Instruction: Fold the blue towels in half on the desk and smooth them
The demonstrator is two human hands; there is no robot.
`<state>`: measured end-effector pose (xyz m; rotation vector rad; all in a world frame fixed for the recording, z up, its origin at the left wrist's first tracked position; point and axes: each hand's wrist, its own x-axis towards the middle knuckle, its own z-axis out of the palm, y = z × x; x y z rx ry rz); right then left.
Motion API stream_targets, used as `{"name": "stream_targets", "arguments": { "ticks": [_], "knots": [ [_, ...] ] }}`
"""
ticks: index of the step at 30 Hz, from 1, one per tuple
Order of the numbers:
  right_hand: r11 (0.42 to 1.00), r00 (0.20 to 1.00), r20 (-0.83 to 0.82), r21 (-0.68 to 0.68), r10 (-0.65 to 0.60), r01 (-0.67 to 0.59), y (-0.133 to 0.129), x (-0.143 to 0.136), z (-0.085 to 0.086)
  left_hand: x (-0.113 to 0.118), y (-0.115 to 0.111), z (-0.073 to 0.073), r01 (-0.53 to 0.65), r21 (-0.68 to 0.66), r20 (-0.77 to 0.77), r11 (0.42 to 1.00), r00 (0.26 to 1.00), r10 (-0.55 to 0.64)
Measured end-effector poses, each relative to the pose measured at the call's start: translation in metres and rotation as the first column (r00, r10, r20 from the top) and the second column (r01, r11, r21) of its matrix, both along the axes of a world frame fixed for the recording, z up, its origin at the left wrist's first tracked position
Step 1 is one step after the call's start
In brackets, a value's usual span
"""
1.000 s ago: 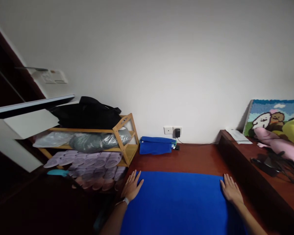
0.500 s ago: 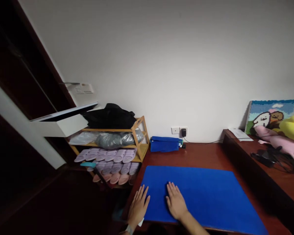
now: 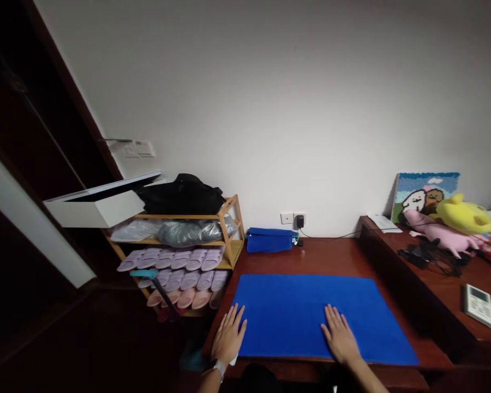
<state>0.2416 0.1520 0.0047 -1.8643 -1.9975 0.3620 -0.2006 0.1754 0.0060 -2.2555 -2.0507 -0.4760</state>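
Note:
A flat blue mat (image 3: 286, 316) lies on the reddish-brown wooden table (image 3: 335, 254). My left hand (image 3: 229, 332) rests at the mat's left edge, fingers stretched out and holding nothing. My right hand (image 3: 340, 333) lies palm down on the mat, right of its middle, with its fingers extended. A small part of a white item (image 3: 234, 360) shows beside my left wrist; what it is, I cannot make out. Against the wall at the back of the table is a folded blue fabric item (image 3: 271, 240).
Left of the table stands a wooden rack (image 3: 238, 251) with several slippers (image 3: 182, 257) and a black bag (image 3: 184, 195) on top. On the raised surface at right are a pink plush toy (image 3: 433, 232), a yellow plush toy (image 3: 464, 214), black cables (image 3: 433, 259) and a white keypad device (image 3: 479, 304).
My right hand has slid to the right across the mat. My left hand has stayed at the left edge. The view has turned slightly right, bringing the white keypad device into sight.

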Motion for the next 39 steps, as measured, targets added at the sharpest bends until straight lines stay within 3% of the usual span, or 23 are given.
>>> {"name": "stream_targets", "arguments": {
  "ticks": [4, 8, 12, 18, 21, 23, 27, 30, 33, 35, 37, 39],
  "knots": [
    [0.984, 0.975, 0.132, -0.013, -0.176, 0.18, -0.02, 0.129, -0.027, 0.0, 0.001, 0.002, 0.0, -0.003, 0.018, 1.0, 1.0, 0.0],
    [0.987, 0.967, 0.202, -0.019, -0.154, 0.161, -0.037, 0.22, -0.055, 0.0, 0.002, 0.003, -0.007, 0.006, 0.023, 1.0, 1.0, 0.007],
    [0.979, 0.968, 0.147, -0.002, -0.203, 0.206, -0.043, 0.25, -0.069, 0.0, 0.002, 0.003, -0.004, -0.013, 0.017, 1.0, 1.0, 0.005],
    [0.962, 0.961, 0.051, 0.016, -0.273, 0.273, -0.034, 0.241, -0.072, -0.005, 0.001, 0.005, -0.004, -0.044, -0.002, 0.999, 1.0, 0.004],
    [0.949, 0.951, 0.008, 0.068, -0.308, 0.307, -0.012, 0.212, -0.056, -0.01, 0.014, 0.014, -0.01, 0.003, -0.011, 1.0, 1.0, 0.01],
    [0.953, 0.96, -0.006, 0.115, -0.281, 0.28, 0.01, 0.174, -0.035, -0.011, 0.032, 0.022, -0.02, 0.065, -0.006, 0.998, 1.0, 0.02],
    [0.99, 0.996, -0.031, 0.108, -0.085, 0.088, 0.061, 0.058, 0.016, -0.002, 0.089, 0.03, -0.011, 0.087, 0.005, 0.996, 1.0, 0.01],
    [0.991, 0.991, -0.047, 0.052, 0.128, -0.125, 0.095, -0.042, 0.044, 0.004, 0.129, 0.023, 0.012, 0.029, -0.015, 1.0, 1.0, -0.011],
    [0.958, 0.955, -0.073, -0.001, 0.286, -0.287, 0.121, -0.126, 0.057, 0.005, 0.15, 0.009, -0.001, -0.01, -0.008, 1.0, 1.0, 0.0],
    [0.937, 0.935, -0.067, -0.021, 0.348, -0.35, 0.133, -0.165, 0.059, 0.004, 0.154, 0.0, -0.012, -0.011, 0.006, 1.0, 1.0, 0.012],
    [0.93, 0.93, -0.038, -0.028, 0.366, -0.367, 0.142, -0.186, 0.057, 0.003, 0.153, -0.004, -0.008, -0.005, 0.017, 1.0, 1.0, 0.008],
    [0.939, 0.939, -0.005, -0.016, 0.343, -0.344, 0.146, -0.189, 0.051, 0.003, 0.152, -0.005, -0.003, -0.001, 0.023, 1.0, 1.0, 0.003]
  ]
}}
